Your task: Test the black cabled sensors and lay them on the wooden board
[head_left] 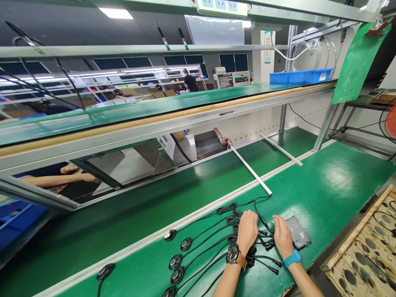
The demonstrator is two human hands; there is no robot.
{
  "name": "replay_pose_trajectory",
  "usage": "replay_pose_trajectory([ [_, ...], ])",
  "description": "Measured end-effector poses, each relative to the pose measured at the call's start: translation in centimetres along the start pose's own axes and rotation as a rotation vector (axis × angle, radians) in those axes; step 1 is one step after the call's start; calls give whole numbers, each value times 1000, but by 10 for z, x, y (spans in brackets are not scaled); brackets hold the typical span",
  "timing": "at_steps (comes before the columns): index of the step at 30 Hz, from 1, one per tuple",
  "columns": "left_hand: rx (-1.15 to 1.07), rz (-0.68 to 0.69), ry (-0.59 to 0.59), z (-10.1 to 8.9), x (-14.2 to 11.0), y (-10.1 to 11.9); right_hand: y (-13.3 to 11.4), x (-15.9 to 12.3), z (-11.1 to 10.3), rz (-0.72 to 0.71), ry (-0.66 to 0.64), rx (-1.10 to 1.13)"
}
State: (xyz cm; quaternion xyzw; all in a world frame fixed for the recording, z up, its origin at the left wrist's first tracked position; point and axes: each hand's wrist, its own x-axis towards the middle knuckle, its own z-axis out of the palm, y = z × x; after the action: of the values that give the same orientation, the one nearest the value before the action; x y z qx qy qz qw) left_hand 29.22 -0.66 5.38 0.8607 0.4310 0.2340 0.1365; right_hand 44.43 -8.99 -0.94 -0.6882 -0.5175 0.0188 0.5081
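Note:
Several black cables with round black speaker-like heads [175,261] lie side by side on the green mat, their leads tied in coils [227,208]. Over these coils rests my left hand [247,231], a watch on its wrist. Its fingers are curled closed, and what they grip is hidden beneath the hand. My right hand [282,236], with a blue wristband, is pinched on the end of a black cable [261,216] that loops up to the white strip. Loose black connectors [269,243] lie between the hands. A dark phone-like slab [297,232], partly blurred, is just beyond my right hand.
A white strip [252,171] and another bar [281,150] cross the bench. Above runs a raised shelf [185,108] bearing a blue bin [300,76]. A wooden board with round holes [361,255] is at lower right. A co-worker's arms [68,178] show beyond the frame.

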Motion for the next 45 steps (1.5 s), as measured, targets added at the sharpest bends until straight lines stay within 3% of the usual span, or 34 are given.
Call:
replay_pose_trajectory([
  [6,26,-204,45,11,65,-22,-9,3,-3,-22,-46,-31],
  [9,-5,-217,4,17,77,-33,-14,5,-5,-39,-88,-61],
  [15,-166,-100,-63,-1,47,-38,-20,4,-7,-122,-125,-49],
  [22,-368,40,-197,-19,14,-26,-20,3,-10,-169,-156,61],
  [30,-387,74,-248,-9,11,-8,-24,4,-14,-170,-179,122],
  [37,-296,127,-232,-16,13,-5,-22,3,-12,-195,-216,123],
  [45,-211,210,-294,-19,21,-8,-18,0,-8,-240,-255,100],
])
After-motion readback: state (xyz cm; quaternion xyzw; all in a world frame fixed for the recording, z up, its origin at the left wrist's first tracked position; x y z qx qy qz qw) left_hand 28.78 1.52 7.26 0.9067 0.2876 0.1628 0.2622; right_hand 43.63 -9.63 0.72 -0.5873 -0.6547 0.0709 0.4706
